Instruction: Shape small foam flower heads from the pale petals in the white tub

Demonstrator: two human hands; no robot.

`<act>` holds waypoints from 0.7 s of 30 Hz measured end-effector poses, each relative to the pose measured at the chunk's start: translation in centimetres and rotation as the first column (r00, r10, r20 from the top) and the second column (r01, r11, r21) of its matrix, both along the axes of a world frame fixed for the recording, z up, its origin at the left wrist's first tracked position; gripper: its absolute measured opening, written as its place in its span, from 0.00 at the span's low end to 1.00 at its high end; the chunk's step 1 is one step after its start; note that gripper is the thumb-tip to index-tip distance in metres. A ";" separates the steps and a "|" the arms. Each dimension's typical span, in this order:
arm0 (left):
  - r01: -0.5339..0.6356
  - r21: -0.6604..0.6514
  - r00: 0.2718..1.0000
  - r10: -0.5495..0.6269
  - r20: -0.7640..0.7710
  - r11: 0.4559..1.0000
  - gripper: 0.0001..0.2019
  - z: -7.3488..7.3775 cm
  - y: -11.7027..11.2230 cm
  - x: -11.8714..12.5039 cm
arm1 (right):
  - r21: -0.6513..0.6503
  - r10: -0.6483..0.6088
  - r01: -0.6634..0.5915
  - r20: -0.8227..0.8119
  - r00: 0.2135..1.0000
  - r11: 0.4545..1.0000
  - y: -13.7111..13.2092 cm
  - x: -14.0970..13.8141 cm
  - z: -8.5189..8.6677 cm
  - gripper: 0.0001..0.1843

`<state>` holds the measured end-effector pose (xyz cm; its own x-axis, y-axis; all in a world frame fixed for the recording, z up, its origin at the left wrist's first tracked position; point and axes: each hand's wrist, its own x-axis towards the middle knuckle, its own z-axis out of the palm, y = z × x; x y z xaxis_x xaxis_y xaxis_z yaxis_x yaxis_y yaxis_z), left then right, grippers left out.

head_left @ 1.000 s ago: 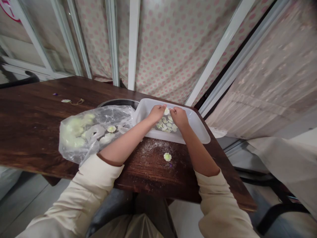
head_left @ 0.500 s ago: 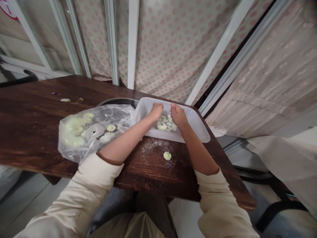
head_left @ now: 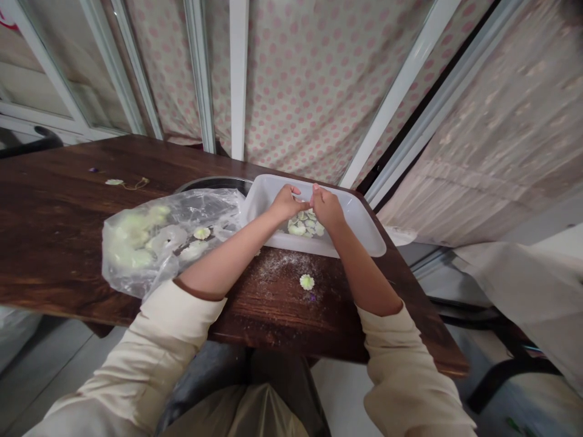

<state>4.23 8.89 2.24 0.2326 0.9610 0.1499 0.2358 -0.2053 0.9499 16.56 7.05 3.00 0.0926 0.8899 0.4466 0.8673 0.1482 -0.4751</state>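
My left hand and my right hand reach over the near wall of a white plastic tray. Their fingertips nearly meet above its far half, curled together, and anything between them is hidden. Below them, several pale green flower-shaped pieces lie overlapping on the tray floor. Another such piece sits on the floured wood in front of the tray, apart from both hands. A clear plastic bag with pale green lumps lies left of my left forearm.
The dark wooden table is dusted with flour near the tray. A metal bowl rim shows behind the bag. A pale piece with a thin string lies far left. Polka-dot fabric and white window frames stand beyond the table.
My hands have drawn closer, with fingers curled together over the tray. The piece seen at my fingertips earlier is no longer visible. The whole view has shifted slightly.
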 end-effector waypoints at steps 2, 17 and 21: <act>-0.076 0.052 0.991 0.081 -0.103 0.996 0.21 0.0 0.2 -0.1 | 0.024 -0.001 0.002 -0.030 1.000 1.000 0.0 0.0 0.0 0.31; 0.779 -0.148 0.220 -0.486 -0.846 0.609 0.10 6.4 -9.9 -1.6 | 0.083 -0.015 0.024 -0.105 0.994 0.996 0.2 0.4 0.0 0.31; 0.784 -0.099 0.233 -0.437 -0.868 0.613 0.08 3.7 -11.9 0.1 | 0.059 -0.004 0.010 -0.108 0.994 0.998 0.0 0.3 0.0 0.31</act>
